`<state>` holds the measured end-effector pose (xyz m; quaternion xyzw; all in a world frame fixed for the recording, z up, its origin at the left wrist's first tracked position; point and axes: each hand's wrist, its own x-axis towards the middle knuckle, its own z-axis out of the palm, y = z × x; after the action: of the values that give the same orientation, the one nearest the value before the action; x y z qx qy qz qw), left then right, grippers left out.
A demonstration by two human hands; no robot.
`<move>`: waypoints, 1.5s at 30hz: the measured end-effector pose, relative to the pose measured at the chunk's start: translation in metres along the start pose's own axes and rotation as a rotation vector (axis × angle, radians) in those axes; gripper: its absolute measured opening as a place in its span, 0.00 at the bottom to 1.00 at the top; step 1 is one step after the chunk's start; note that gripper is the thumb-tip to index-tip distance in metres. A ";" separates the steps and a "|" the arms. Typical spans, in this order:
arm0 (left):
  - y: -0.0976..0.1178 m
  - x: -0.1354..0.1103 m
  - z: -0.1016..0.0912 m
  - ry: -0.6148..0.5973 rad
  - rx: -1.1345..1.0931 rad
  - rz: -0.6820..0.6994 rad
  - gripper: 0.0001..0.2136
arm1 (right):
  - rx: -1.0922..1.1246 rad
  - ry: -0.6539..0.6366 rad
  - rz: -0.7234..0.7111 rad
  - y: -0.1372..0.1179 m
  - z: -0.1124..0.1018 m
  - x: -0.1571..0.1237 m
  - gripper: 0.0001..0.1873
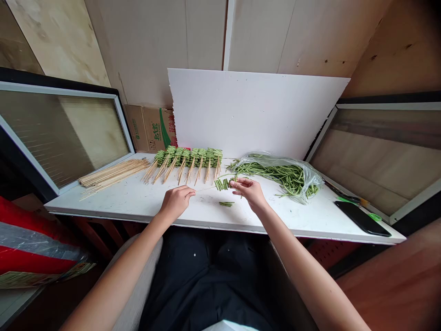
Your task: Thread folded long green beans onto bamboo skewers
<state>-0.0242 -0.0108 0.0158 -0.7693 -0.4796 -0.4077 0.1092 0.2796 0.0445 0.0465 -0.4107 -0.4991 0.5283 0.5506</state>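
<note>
My left hand [177, 201] pinches the bare end of a thin bamboo skewer [206, 188] above the front of the white table. Short green bean pieces [222, 184] are threaded side by side along the skewer's other end. There my right hand [248, 189] has its fingers closed on the bean pieces, and its fingertips partly hide them. Just below, a few loose cut bean pieces [226, 203] lie on the table.
Finished bean skewers [193, 158] are stacked at the back, sticks pointing forward. Bare skewers [113, 172] lie at left. Long green beans [275, 172] spill from a clear plastic bag [312, 177] at right. A black phone [361, 218] and scissors [341, 191] rest at the right end.
</note>
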 end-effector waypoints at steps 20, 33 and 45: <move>0.001 0.001 -0.002 0.003 -0.062 -0.088 0.10 | -0.079 -0.263 -0.047 -0.016 -0.010 -0.003 0.20; -0.004 -0.001 0.003 0.013 -0.109 -0.108 0.10 | -0.216 -0.285 -0.105 -0.016 -0.012 -0.004 0.32; -0.007 -0.003 0.005 -0.012 -0.125 -0.158 0.10 | -0.432 -0.218 -0.236 -0.015 -0.011 -0.005 0.38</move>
<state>-0.0274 -0.0060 0.0090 -0.7370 -0.5129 -0.4395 0.0255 0.2931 0.0392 0.0593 -0.3984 -0.7009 0.3828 0.4511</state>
